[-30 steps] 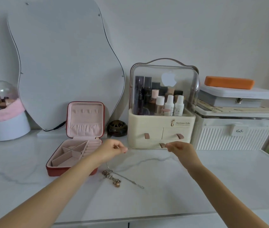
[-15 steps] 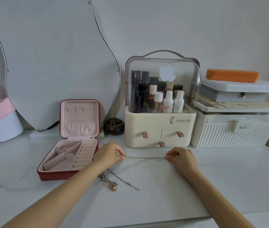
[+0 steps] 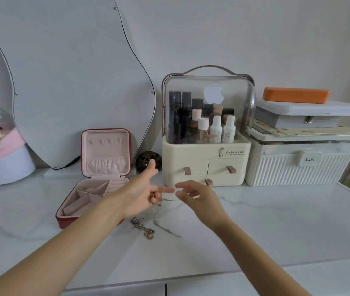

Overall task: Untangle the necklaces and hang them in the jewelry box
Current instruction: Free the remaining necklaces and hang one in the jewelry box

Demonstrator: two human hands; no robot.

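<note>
Left hand (image 3: 140, 194) pinches thin chain (image 3: 168, 199), thumb raised; right hand (image 3: 195, 194) loosely open beside it, grip unclear. Risk: chain slips onto counter (image 3: 276, 221), re-snags tangle (image 3: 145, 228).

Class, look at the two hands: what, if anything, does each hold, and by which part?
The left hand pinches a thin chain near one end, the rest trailing to the table. Whether the right hand grips the chain cannot be told.
</note>
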